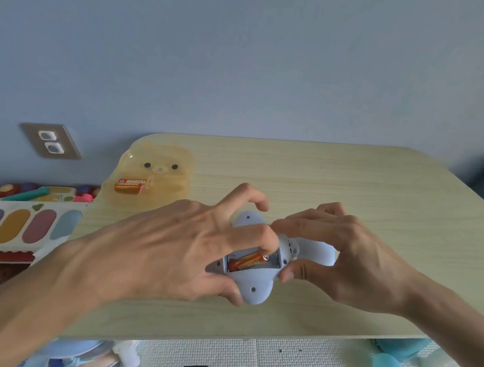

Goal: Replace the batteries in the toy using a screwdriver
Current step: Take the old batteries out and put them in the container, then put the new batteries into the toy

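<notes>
Far left, off the table, one colourful toy keyboard (pixel 20 226) shows four oval keys, purple, yellow, pink and blue. On the wall above it, one socket plate (pixel 50 141) carries two outlets. Moving onto the pale wooden table (pixel 348 190), one translucent yellow bear-shaped case (pixel 156 175) lies flat, one orange battery in the case (pixel 130 186) showing through it. Now the left hand (pixel 175 241): thumb curled under the near edge of the toy (pixel 254 286), fingers bent over its top, one fingertip pressing the orange battery in the compartment (pixel 247 263). I count one there for certain; whether another sits beside it I cannot tell. The blue-grey toy rests at table centre, compartment uncovered. The right hand (pixel 352 258) pinches the toy's right side, thumb near, fingers arched over.
</notes>
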